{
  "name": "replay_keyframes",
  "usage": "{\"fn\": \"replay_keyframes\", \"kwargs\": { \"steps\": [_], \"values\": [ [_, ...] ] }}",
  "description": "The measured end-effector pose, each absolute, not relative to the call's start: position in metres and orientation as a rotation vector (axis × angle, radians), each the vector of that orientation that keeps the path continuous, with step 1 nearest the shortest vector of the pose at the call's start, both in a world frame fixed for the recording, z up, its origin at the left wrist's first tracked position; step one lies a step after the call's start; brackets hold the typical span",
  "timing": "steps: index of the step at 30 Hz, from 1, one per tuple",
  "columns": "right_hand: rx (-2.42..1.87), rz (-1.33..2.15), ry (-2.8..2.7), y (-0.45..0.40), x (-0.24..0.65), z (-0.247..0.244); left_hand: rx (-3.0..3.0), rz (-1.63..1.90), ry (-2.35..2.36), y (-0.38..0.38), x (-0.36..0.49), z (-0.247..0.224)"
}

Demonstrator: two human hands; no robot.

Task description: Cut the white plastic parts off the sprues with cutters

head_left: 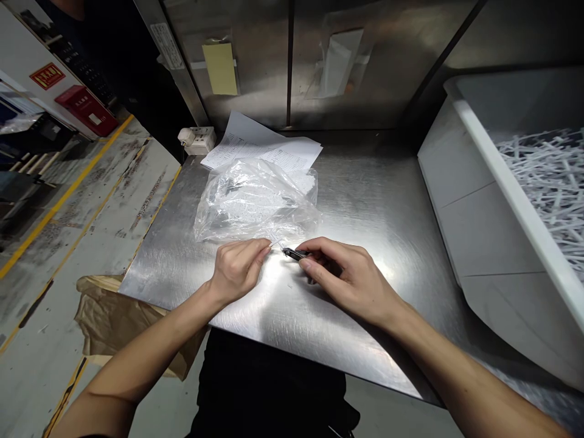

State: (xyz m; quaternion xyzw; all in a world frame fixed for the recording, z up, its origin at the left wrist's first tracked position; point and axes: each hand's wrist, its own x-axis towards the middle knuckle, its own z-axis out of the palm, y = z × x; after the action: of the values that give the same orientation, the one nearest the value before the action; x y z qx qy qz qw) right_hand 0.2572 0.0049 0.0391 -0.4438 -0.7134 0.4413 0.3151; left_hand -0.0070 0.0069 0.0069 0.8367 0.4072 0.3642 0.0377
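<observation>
Between its thumb and fingers, my left hand (239, 267) pinches a small white plastic piece (275, 243) over the metal table. My right hand (344, 274) is closed around a small dark tool (295, 253), whose tip points left and meets or nearly meets the white piece. Just beyond both hands lies a clear plastic bag (255, 201) with many small white bits in it. Printed paper sheets (269, 146) lie behind and partly under the bag.
A large grey bin (493, 201) full of thin white plastic pieces (552, 182) stands at the right. A white socket block (199, 140) sits at the table's back left corner. Brown paper (114, 316) is below the left edge. A person in dark clothing (141, 73) stands at the upper left.
</observation>
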Motion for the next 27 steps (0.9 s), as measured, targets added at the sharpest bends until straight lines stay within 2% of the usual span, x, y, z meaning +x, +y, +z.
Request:
{"fn": "replay_keyframes", "kwargs": {
  "steps": [4,16,27],
  "values": [
    [-1.16,1.158,-1.884,0.005,0.257,0.039,2.598,1.111,1.246,0.007,-0.006,0.007],
    [-1.168,1.467,-1.582,0.004,0.248,0.029,2.415,1.013,1.31,0.007,-0.007,0.005],
    [-1.274,1.194,-1.626,0.011,0.257,0.027,2.474,1.16,1.178,0.005,-0.004,0.008]
  ]
}}
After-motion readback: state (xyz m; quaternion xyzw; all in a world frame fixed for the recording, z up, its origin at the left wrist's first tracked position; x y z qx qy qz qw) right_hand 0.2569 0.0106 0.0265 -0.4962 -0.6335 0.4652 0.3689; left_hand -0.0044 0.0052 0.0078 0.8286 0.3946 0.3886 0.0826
